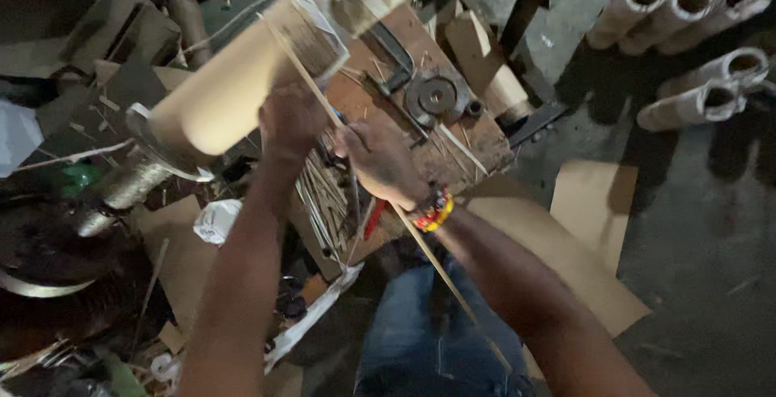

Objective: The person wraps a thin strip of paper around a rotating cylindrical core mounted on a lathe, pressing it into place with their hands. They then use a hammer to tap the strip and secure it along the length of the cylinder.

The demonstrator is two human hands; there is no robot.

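- Right now we see a pale, smooth cardboard tube (234,82) held tilted above the bench (485,134), its open end blurred toward the top.
- Our left hand (291,118) presses against the tube's underside; whether its fingers are curled or spread we cannot tell.
- Our right hand (380,162) has its fingers clamped on a long thin wooden strip (428,251) that runs diagonally up across the tube.
- A beaded red-and-yellow bracelet (432,211) circles the right wrist.
- Beneath the hands lies a bundle of thin sticks (323,203).
- A round metal disc (436,96) rests on the worn wooden bench.
- More cardboard tubes (695,9) are stacked at the upper right.
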